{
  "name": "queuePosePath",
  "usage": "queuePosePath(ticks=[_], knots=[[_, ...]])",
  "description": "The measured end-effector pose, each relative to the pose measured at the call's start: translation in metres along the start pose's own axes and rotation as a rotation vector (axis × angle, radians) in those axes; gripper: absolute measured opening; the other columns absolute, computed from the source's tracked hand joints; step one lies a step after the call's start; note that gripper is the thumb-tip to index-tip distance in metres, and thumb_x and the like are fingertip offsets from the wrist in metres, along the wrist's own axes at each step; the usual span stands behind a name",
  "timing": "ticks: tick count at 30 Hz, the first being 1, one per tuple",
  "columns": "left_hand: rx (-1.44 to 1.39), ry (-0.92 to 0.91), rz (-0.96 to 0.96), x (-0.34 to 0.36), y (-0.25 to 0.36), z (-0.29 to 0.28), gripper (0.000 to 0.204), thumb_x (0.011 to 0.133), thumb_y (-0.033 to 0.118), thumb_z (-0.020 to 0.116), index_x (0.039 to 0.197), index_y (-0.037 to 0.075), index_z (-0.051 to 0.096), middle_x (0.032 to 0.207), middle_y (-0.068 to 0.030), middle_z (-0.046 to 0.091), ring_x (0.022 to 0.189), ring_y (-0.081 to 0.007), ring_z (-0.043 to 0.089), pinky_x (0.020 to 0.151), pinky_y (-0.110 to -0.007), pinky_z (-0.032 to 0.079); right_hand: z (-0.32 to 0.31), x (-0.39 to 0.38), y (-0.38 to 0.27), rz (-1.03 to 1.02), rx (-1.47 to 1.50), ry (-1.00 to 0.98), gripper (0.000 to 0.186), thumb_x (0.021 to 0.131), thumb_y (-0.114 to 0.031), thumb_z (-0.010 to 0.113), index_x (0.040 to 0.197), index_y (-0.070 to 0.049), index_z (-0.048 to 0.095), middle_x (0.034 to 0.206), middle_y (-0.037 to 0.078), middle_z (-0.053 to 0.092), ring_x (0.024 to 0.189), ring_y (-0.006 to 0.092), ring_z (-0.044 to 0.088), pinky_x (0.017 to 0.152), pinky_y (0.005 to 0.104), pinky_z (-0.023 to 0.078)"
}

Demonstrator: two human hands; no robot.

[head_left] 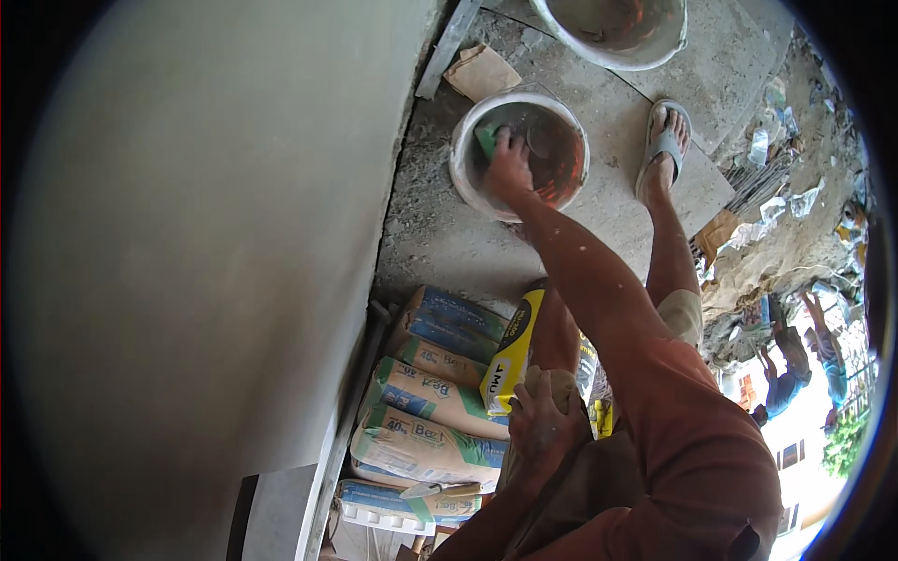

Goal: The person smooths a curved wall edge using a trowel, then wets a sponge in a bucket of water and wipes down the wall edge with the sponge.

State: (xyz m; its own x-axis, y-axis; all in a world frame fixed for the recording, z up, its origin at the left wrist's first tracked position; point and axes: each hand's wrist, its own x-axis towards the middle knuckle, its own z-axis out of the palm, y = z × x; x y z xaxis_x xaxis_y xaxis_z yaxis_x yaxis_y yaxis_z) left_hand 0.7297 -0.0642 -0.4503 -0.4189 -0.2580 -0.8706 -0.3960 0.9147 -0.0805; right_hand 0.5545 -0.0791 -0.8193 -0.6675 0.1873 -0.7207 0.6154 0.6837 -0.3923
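My right hand (510,170) reaches down into a white-rimmed bucket (456,168) with an orange-stained inside. Its fingers are closed on a green sponge-like block (486,138) near the bucket's left wall; part of the block is hidden by the hand. What lies at the bottom is murky. My left hand (544,416) rests on my bent knee, fingers spread over the trouser cloth, with nothing held. Just beside that knee stands a yellow and black bag (510,360).
A smooth grey wall (215,234) fills the left. Stacked paper sacks (435,439) lie along it, a trowel-like tool (440,489) on top. A second bucket (613,64), a brown paper piece (482,73) and a metal bar (449,47) are farther off. Rubble and people appear at right.
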Motion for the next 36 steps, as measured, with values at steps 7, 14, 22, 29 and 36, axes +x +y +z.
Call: queuePosePath(ticks=[7, 14, 22, 29, 36], knots=[[-0.021, -0.102, -0.008, -0.004, 0.014, -0.002, 0.061, 0.088, 0.045, 0.069, 0.136, 0.011, 0.055, 0.135, -0.0225, 0.053, 0.107, -0.0447, 0.064, 0.085, -0.052, 0.056, -0.043, 0.01, 0.013, 0.011, -0.023, -0.176, 0.052, 0.094, -0.016, 0.057, 0.143, -0.004, 0.042, 0.127, 0.028, 0.058, 0.113, 0.0471, 0.064, 0.098, 0.0544, 0.052], [0.024, -0.104, 0.021, -0.004, 0.013, -0.003, 0.062, 0.091, 0.046, 0.066, 0.137, 0.007, 0.054, 0.134, -0.0255, 0.051, 0.105, -0.0472, 0.064, 0.088, -0.053, 0.054, -0.137, -0.034, -0.014, -0.309, -0.062, 0.094, 0.053, 0.086, -0.007, 0.056, 0.14, -0.004, 0.052, 0.125, 0.018, 0.06, 0.117, 0.0395, 0.059, 0.098, 0.0514, 0.046], [0.065, 0.094, 0.191, -0.002, 0.019, 0.013, 0.056, 0.088, 0.045, 0.067, 0.127, 0.005, 0.062, 0.127, -0.0248, 0.056, 0.089, -0.0435, 0.067, 0.076, -0.049, 0.057, -0.163, 0.033, 0.021, -0.309, 0.01, 0.056, 0.078, 0.085, -0.028, 0.072, 0.152, -0.004, 0.039, 0.14, 0.019, 0.052, 0.139, 0.0384, 0.041, 0.112, 0.051, 0.038], [0.032, 0.026, 0.111, 0.005, -0.003, -0.005, 0.06, 0.088, 0.046, 0.068, 0.132, 0.006, 0.059, 0.128, -0.0255, 0.055, 0.104, -0.0474, 0.065, 0.087, -0.05, 0.056, -0.181, -0.054, -0.032, -0.282, 0.184, -0.099, 0.028, 0.089, -0.034, 0.064, 0.105, -0.012, 0.068, 0.094, 0.021, 0.071, 0.09, 0.0432, 0.069, 0.082, 0.0561, 0.052], [-0.448, -0.114, 0.22, 0.06, -0.064, 0.009, 0.057, 0.093, 0.043, 0.065, 0.13, 0.001, 0.058, 0.126, -0.0251, 0.062, 0.107, -0.037, 0.067, 0.088, -0.043, 0.054, -0.224, -0.148, -0.028, -0.267, 0.132, -0.203, 0.038, 0.095, -0.035, 0.058, 0.112, -0.001, 0.062, 0.109, 0.026, 0.069, 0.106, 0.0465, 0.065, 0.093, 0.0582, 0.049]])
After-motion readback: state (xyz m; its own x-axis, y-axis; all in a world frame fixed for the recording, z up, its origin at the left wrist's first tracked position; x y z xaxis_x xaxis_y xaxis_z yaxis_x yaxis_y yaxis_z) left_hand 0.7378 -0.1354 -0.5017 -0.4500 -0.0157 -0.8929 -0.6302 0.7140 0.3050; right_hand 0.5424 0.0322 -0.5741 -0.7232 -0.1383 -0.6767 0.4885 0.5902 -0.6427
